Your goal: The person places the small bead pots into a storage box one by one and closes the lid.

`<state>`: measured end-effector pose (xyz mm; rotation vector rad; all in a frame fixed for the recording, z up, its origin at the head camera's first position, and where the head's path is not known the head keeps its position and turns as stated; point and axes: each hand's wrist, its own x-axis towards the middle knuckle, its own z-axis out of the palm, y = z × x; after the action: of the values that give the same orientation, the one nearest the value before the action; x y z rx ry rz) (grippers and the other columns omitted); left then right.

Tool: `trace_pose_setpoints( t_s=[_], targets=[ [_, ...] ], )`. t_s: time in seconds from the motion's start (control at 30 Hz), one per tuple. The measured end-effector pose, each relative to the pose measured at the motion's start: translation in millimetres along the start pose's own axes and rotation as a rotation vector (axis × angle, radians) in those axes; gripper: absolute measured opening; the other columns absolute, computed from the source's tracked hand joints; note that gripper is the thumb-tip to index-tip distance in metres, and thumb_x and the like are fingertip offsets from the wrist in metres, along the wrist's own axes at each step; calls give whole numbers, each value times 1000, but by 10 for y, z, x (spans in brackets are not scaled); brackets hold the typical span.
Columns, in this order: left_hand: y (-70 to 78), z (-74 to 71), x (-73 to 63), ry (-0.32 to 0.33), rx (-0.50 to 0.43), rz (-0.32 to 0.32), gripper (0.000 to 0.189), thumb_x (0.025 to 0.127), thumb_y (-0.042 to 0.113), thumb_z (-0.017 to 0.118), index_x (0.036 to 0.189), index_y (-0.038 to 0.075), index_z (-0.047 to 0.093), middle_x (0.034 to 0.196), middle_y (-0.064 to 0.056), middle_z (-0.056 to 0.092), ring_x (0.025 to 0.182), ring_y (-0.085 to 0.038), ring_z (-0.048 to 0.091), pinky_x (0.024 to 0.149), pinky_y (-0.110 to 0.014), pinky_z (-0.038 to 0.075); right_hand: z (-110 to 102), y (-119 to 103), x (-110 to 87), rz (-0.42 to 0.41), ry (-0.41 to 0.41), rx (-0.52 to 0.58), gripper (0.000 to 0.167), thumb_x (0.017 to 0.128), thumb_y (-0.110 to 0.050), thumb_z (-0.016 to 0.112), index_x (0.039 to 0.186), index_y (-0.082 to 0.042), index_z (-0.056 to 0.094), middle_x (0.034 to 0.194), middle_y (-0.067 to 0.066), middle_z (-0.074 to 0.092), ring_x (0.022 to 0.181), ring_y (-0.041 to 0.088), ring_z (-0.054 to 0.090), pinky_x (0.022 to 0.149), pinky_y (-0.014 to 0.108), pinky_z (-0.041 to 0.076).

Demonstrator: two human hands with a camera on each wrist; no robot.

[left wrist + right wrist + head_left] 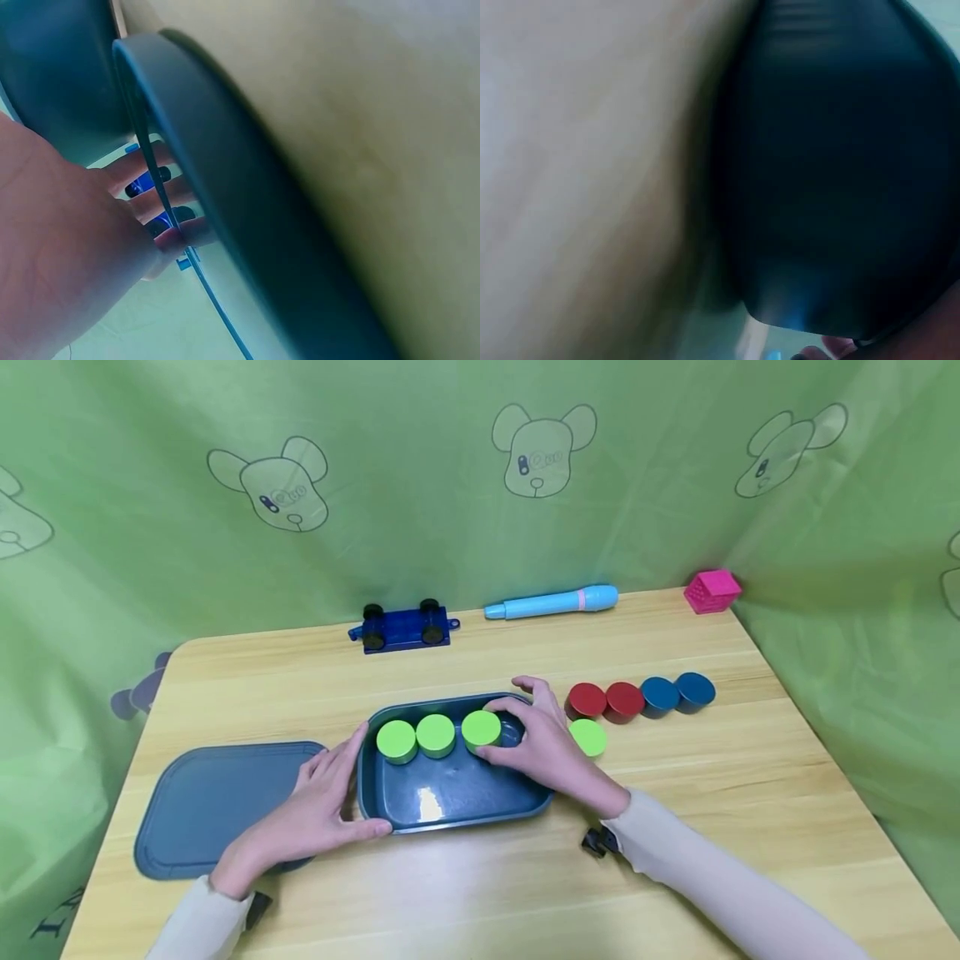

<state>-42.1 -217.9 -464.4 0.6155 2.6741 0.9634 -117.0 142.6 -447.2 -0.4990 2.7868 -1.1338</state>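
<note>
- Container, a deep blue-grey plastic box with rounded corners (472,789), is on the pale wood-grain counter (750,810); everything below is placed from it.
- Right hand (540,739): its grip is narrowed to a cylinder's width, thumb and fingers pinching a bright-green-topped short cylinder (481,729) inside the container, toward its far wall. Whether that cylinder touches the floor I cannot tell.
- Left hand (322,797): spread wide across the container's left end, thumb at the near corner, fingers fairly straight along the side; it holds no cylinder.
- The step in hand looks like seating the pinched cylinder. To do it well, keep it upright, lower it flat before releasing, and lift the fingers clear without nudging its neighbours; the left hand should steady the container.
- Contents: besides the pinched one, two matching green cylinders (436,735) stand side by side toward the container's far left corner, with a small gap before the third. Bare floor shows in the near half.
- A flat blue-grey lid-like panel (225,806) lies left of the container.
</note>
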Motion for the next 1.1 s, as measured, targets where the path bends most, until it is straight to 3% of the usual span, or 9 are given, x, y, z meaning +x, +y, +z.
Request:
trace_pose_setpoints(
  t_s=[0.43,0.8,1.1],
  targets=[
    [-1,36,-29,0,3,-11,132,89,68,81,177,21,-5,177,-21,22,160,-50,21,122,-76,8,55,-50,74,-81,-22,-265,58,83,-43,98,124,-6,80,164,23,37,146,46,38,109,63,46],
    [-7,10,-11,-3,24,-4,133,89,69,81,177,22,-8,177,-21,22,161,-48,20,122,-76,8,66,-31,75,-146,-8,-280,26,89,-29,96,104,-13,83,162,24,42,141,46,43,110,64,43],
    [-12,5,-3,-7,19,-12,133,89,69,80,177,22,-8,177,-22,23,161,-48,20,122,-76,8,12,-82,75,-87,-38,-242,42,88,-36,95,117,-11,78,169,22,33,152,45,32,114,69,36]
  ],
)
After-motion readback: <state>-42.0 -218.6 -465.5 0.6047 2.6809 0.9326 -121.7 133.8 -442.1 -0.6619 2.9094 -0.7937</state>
